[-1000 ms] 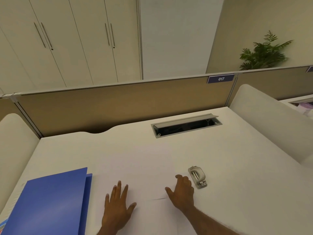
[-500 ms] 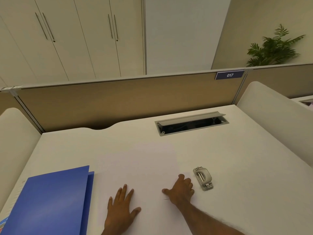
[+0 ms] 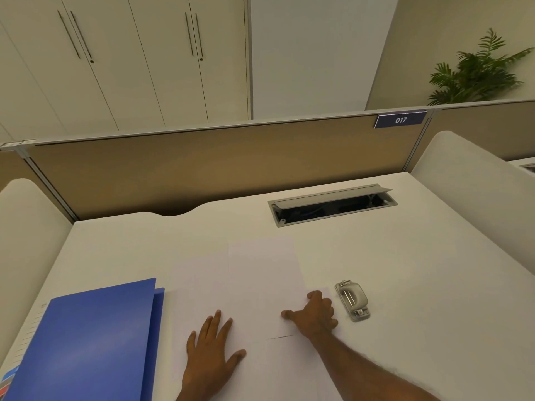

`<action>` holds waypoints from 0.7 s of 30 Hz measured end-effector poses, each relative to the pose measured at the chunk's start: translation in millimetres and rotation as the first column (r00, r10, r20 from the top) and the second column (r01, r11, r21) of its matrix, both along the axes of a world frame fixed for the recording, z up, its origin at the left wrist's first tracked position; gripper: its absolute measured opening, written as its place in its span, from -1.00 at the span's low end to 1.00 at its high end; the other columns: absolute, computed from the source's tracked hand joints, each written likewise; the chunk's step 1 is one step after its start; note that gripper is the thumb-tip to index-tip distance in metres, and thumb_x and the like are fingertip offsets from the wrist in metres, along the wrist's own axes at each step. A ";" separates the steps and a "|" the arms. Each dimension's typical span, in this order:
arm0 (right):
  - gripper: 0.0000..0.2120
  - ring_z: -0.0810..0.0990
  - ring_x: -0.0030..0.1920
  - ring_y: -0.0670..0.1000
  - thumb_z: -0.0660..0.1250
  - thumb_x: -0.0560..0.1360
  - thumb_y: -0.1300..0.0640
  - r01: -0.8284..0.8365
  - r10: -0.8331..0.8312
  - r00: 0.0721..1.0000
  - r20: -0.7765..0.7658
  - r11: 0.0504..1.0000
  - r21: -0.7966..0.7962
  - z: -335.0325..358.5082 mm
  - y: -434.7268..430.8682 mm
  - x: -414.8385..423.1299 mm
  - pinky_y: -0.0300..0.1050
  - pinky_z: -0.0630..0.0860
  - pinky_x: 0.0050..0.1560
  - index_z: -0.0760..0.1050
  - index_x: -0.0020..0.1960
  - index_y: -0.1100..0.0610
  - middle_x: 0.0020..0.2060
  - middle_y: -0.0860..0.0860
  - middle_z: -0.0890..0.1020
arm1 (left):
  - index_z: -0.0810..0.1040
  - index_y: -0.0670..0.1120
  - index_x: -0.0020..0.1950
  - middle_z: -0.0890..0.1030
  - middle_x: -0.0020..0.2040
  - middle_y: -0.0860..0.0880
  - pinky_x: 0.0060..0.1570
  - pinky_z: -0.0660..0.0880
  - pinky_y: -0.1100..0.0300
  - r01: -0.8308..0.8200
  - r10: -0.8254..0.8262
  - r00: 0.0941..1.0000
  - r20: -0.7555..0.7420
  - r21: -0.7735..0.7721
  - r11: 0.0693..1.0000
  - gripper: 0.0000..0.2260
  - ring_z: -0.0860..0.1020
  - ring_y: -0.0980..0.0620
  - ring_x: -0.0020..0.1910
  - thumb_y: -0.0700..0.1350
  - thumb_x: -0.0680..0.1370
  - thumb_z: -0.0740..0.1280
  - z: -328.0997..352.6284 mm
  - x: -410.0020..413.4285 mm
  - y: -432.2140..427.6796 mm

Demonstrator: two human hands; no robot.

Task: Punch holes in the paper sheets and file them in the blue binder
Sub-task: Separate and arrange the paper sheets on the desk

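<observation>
- My left grip (image 3: 212,351) lies flat on the paper sheets (image 3: 260,273) at the near edge of the tabletop (image 3: 434,285). The fingers are straight and spread apart, palm down, clamped on nothing.
- My right grip (image 3: 314,316) rests at the right edge of the same sheets, at 2 o'clock from the left grip. Its fingers are curled under and the thumb points toward 9 o'clock across the paper. I cannot tell whether it pinches a sheet or only presses on it.
- Paper sheets: white, lying flat in overlapping layers in the middle of the tabletop, running toward 12 o'clock from both grips.
- Blue binder (image 3: 92,342): closed, lying flat at 9 o'clock from the left grip, just beside the left edge of the sheets.
- Hole punch (image 3: 351,299): grey metal, at 3 o'clock from the right grip, just beside it but apart.
- Cable hatch (image 3: 333,204): at 12 o'clock, set into the tabletop, lid raised.
- Partition (image 3: 202,169): tan panel behind the tabletop, bearing a number plate (image 3: 400,120) marked 017 at 1 o'clock.
- Beyond: pale cabinets (image 3: 130,53) at 11 o'clock and a green plant (image 3: 477,76) at 2 o'clock.
</observation>
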State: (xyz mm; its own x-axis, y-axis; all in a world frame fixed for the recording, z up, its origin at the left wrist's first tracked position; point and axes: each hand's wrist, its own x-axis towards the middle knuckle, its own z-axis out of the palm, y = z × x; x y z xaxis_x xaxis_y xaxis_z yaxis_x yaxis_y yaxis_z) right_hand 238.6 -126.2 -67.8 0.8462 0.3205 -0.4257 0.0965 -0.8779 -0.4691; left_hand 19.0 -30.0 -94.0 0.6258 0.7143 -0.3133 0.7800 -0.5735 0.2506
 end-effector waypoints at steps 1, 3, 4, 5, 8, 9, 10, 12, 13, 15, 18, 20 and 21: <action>-0.19 0.39 0.29 0.08 0.55 0.17 -0.24 -0.016 0.016 0.999 0.051 1.000 -0.016 -0.5 -0.5 -3.1 0.03 0.33 0.23 0.31 0.29 0.00 0.24 0.03 0.40 | -0.08 0.18 0.53 -0.23 0.56 0.08 0.48 -0.17 -0.07 0.000 0.000 1.000 0.000 0.001 1.000 0.08 -0.18 0.06 0.55 0.55 0.06 -0.46 -0.2 0.2 -0.7; -0.18 0.39 0.29 0.07 0.53 0.20 -0.25 -0.054 0.060 0.989 0.138 0.997 -0.047 -1.8 -0.4 -10.2 0.03 0.34 0.21 0.28 0.32 0.02 0.24 0.03 0.40 | -0.09 0.18 0.53 -0.24 0.56 0.08 0.48 -0.17 -0.06 -0.003 0.003 1.000 -0.005 0.005 1.000 0.09 -0.19 0.06 0.55 0.54 0.05 -0.48 0.0 0.2 -1.4; -0.19 0.39 0.28 0.07 0.53 0.22 -0.23 -0.052 0.059 0.987 0.150 0.997 -0.052 -2.0 0.6 -12.5 0.03 0.34 0.20 0.27 0.32 0.02 0.24 0.03 0.41 | -0.09 0.18 0.53 -0.24 0.56 0.08 0.48 -0.17 -0.06 -0.004 0.004 1.000 -0.006 0.005 1.000 0.09 -0.20 0.06 0.55 0.54 0.04 -0.49 0.1 0.5 -1.4; -0.19 0.40 0.28 0.08 0.53 0.22 -0.21 -0.036 0.043 0.990 0.135 0.998 -0.055 -0.8 2.0 -13.6 0.03 0.34 0.20 0.27 0.33 0.03 0.24 0.04 0.42 | -0.09 0.18 0.53 -0.24 0.56 0.07 0.48 -0.17 -0.06 -0.004 0.004 1.000 -0.009 0.002 1.000 0.10 -0.20 0.06 0.55 0.55 0.04 -0.49 -0.2 0.9 -1.1; -0.21 0.42 0.28 0.09 0.55 0.23 -0.13 0.011 -0.008 0.999 0.045 0.996 -0.086 4.4 8.6 -9.8 0.02 0.33 0.22 0.27 0.32 0.05 0.24 0.05 0.47 | -0.07 0.18 0.53 -0.23 0.56 0.07 0.48 -0.16 -0.06 -0.004 0.004 1.000 -0.009 0.004 1.000 0.10 -0.19 0.05 0.55 0.55 0.04 -0.49 -1.2 0.7 -0.3; -0.23 0.43 0.27 0.09 0.55 0.23 -0.11 0.017 -0.015 1.000 0.015 0.995 -0.098 6.1 10.6 -8.1 0.02 0.33 0.22 0.28 0.31 0.05 0.23 0.05 0.48 | -0.06 0.18 0.53 -0.23 0.56 0.08 0.48 -0.16 -0.06 -0.004 0.004 1.000 -0.008 0.006 1.000 0.09 -0.19 0.06 0.55 0.55 0.05 -0.48 -1.4 0.4 -0.1; -0.24 0.43 0.27 0.09 0.56 0.23 -0.09 0.017 -0.018 1.000 -0.007 0.995 -0.103 6.3 12.1 -6.2 0.02 0.32 0.22 0.30 0.30 0.06 0.22 0.04 0.50 | -0.06 0.18 0.53 -0.23 0.56 0.08 0.48 -0.16 -0.06 -0.006 0.006 1.000 -0.006 0.008 1.000 0.08 -0.19 0.06 0.55 0.55 0.05 -0.46 -1.1 0.2 -0.2; -0.28 0.42 0.27 0.10 0.56 0.22 -0.06 0.017 -0.022 0.998 -0.053 0.996 -0.086 4.5 13.4 -3.1 0.02 0.30 0.21 0.35 0.28 0.05 0.22 0.02 0.52 | -0.05 0.18 0.53 -0.23 0.57 0.08 0.48 -0.15 -0.06 -0.008 0.008 1.000 -0.008 0.005 1.000 0.07 -0.19 0.06 0.55 0.55 0.06 -0.45 -1.3 0.2 -0.1; -0.30 0.41 0.28 0.10 0.56 0.22 -0.06 0.018 -0.024 0.997 -0.074 0.997 -0.077 3.6 13.5 -2.1 0.03 0.30 0.20 0.38 0.28 0.05 0.22 0.02 0.52 | -0.06 0.19 0.53 -0.23 0.57 0.08 0.48 -0.15 -0.06 -0.008 0.008 1.000 -0.010 0.002 1.000 0.07 -0.19 0.05 0.55 0.55 0.06 -0.44 -1.3 0.3 0.1; -0.30 0.41 0.27 0.11 0.56 0.19 -0.08 0.030 -0.035 0.994 -0.101 0.998 -0.048 2.4 14.1 -0.4 0.03 0.29 0.17 0.41 0.26 0.03 0.22 0.02 0.52 | -0.06 0.19 0.53 -0.23 0.57 0.08 0.48 -0.16 -0.06 -0.010 0.010 1.000 -0.007 -0.002 1.000 0.09 -0.19 0.05 0.55 0.55 0.05 -0.45 -0.8 0.7 0.5; -0.39 0.50 0.20 0.13 0.53 0.21 -0.15 0.050 -0.036 0.989 -0.142 0.995 0.091 1.5 15.7 2.4 -0.02 0.36 0.11 0.48 0.17 0.08 0.14 0.03 0.58 | -0.05 0.18 0.53 -0.22 0.57 0.07 0.48 -0.16 -0.06 -0.011 0.011 1.000 0.007 -0.004 1.000 0.08 -0.19 0.05 0.55 0.55 0.05 -0.44 -0.3 1.6 0.2; -0.51 0.57 0.13 0.14 0.49 0.31 -0.08 0.037 -0.008 0.990 -0.138 0.978 0.206 1.0 15.5 7.0 -0.10 0.46 0.09 0.53 0.14 0.16 0.11 0.08 0.63 | -0.04 0.16 0.54 -0.21 0.57 0.08 0.48 -0.16 -0.05 -0.004 0.004 1.000 0.007 -0.021 1.000 0.06 -0.18 0.05 0.55 0.55 0.09 -0.40 1.1 0.7 -0.9; -0.56 0.59 0.12 0.14 0.48 0.35 -0.02 0.032 -0.001 0.992 -0.125 0.970 0.240 3.4 13.3 10.5 -0.13 0.47 0.07 0.54 0.14 0.19 0.11 0.10 0.64 | -0.02 0.16 0.53 -0.19 0.57 0.08 0.48 -0.15 -0.04 0.002 -0.001 1.000 0.021 -0.033 0.999 0.03 -0.16 0.05 0.55 0.55 0.13 -0.36 1.9 1.2 -1.1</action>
State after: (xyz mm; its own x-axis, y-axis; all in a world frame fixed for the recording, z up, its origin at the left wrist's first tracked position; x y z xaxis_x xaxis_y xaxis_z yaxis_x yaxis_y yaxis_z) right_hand 249.0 -112.9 -64.5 0.7982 0.4128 -0.4387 0.0111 -0.7382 -0.6745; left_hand 20.3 -31.1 -92.2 0.6337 0.7025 -0.3239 0.7734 -0.5658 0.2859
